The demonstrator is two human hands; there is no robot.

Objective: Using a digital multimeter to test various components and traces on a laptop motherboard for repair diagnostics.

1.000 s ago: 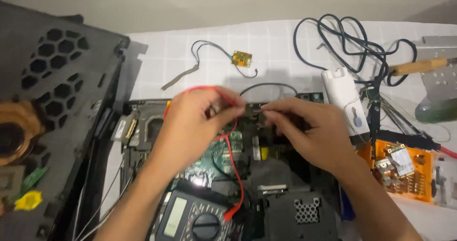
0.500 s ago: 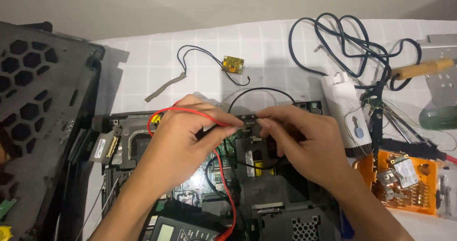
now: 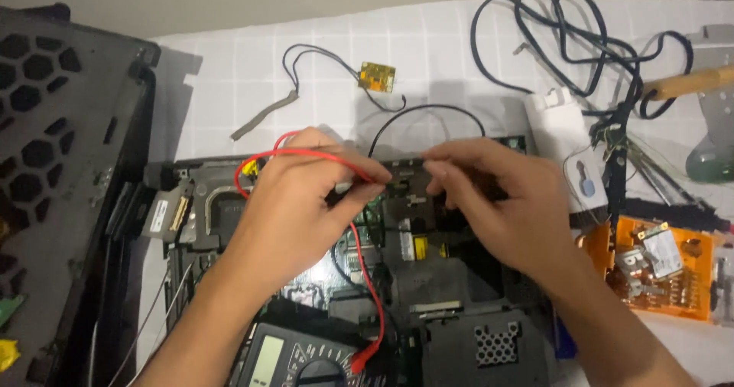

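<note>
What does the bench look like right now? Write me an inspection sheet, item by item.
Surface: white tiled tabletop.
Job's things: opened laptop base with its circuit board exposed; meter at the near edge.
Clutter: small yellow board, orange tray of parts, white adapter, wooden-handled tool.
Grippers: left hand pinches a probe on the red lead; right hand pinches a dark probe, both over the board.
Cables: black cord tangle at far right.
Surroundings: black perforated panel at left.
</note>
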